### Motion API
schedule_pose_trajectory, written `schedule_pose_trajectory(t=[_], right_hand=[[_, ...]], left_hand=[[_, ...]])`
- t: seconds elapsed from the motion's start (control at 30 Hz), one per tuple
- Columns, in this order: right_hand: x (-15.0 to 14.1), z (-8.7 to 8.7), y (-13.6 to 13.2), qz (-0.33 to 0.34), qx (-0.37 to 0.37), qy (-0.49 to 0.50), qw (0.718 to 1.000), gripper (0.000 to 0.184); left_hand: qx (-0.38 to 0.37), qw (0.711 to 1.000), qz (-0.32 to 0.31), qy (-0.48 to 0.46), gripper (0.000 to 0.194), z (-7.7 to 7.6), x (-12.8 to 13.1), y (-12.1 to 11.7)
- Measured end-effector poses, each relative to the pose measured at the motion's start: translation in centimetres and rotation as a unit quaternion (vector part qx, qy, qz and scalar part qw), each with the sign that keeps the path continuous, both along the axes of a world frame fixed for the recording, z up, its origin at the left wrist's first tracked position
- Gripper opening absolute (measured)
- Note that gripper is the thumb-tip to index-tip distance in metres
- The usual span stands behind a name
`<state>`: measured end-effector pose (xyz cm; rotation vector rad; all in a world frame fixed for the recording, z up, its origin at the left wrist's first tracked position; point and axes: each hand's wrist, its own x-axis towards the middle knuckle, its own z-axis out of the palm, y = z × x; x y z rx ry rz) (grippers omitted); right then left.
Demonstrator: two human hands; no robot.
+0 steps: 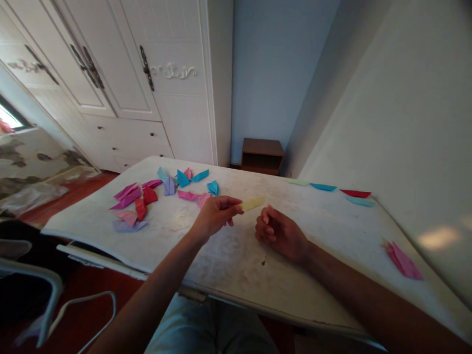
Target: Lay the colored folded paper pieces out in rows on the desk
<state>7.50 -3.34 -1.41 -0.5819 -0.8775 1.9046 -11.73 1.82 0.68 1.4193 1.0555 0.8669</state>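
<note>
My left hand [220, 212] pinches one end of a long, narrow folded yellow paper [254, 202] between thumb and fingers, just above the table. Close to the paper's free end is my right hand [276, 231], its fingers curled in and no object visible in them; it is apart from the paper. Left of my left hand lie several folded papers, among them a pink one [189, 195], a lavender one [169, 186], a blue one [213, 187] and a red one [140, 209].
Along the white table's [236, 265] right far edge lie a pale green strip [297, 182], a blue one [323, 187], a red one [355, 193] and a light turquoise one [359, 201]. Pink papers [403, 261] lie near the wall. Behind stand a brown box [262, 146] and white wardrobe [177, 108].
</note>
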Motion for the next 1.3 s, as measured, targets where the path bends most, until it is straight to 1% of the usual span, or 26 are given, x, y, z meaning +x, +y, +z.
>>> schedule_pose_trajectory(t=[0.07,0.17,0.23,0.3,0.43,0.53,0.6,0.7,0.83,1.03,1.2,1.23,1.3], right_hand=[[0.0,-0.2,-0.3,0.005,0.009,-0.018,1.000,0.030],[0.2,-0.4,-0.6,0.019,0.022,-0.051,0.998,0.030],[0.3,-0.4,-0.7,0.049,0.019,-0.058,0.997,0.031],[0.4,-0.3,-0.7,0.093,0.015,-0.055,0.994,0.032],[0.5,-0.1,-0.7,0.191,0.025,-0.067,0.979,0.035],[0.6,0.1,-0.6,0.259,0.052,-0.096,0.960,0.030],[0.7,0.2,-0.5,0.286,0.063,-0.107,0.950,0.024],[0.7,0.3,-0.3,0.296,0.063,-0.104,0.947,0.014],[0.7,0.4,0.0,0.293,0.061,-0.105,0.948,0.007],[0.7,0.2,0.3,0.297,0.075,-0.108,0.946,0.009],[0.6,0.3,0.6,0.318,0.098,-0.098,0.938,0.012],[0.5,0.3,0.6,0.321,0.096,-0.096,0.937,0.011],[0.4,0.3,0.6,0.323,0.094,-0.095,0.937,0.011]], left_hand=[[-0.012,1.000,-0.023,0.002,0.024,0.2,1.9,0.9],[-0.025,0.996,-0.081,0.011,0.024,0.1,5.5,2.3],[-0.025,0.993,-0.117,0.021,0.023,-0.1,8.3,3.2],[-0.022,0.989,-0.142,0.034,0.023,-0.3,11.2,4.2],[-0.018,0.984,-0.167,0.058,0.021,-0.6,16.6,5.8],[-0.011,0.980,-0.181,0.081,0.019,-0.8,20.2,6.9],[-0.001,0.977,-0.189,0.100,0.019,-1.0,22.4,7.4],[0.027,0.971,-0.198,0.131,0.021,-1.3,24.9,8.0],[0.083,0.959,-0.202,0.180,0.019,-1.6,26.6,8.5],[0.189,0.928,-0.192,0.258,0.025,-1.6,26.7,9.1],[0.270,0.902,-0.178,0.287,0.047,-1.9,26.8,8.5],[0.281,0.897,-0.177,0.290,0.050,-2.0,26.8,8.2],[0.307,0.885,-0.170,0.306,0.049,-2.4,26.9,7.8]])
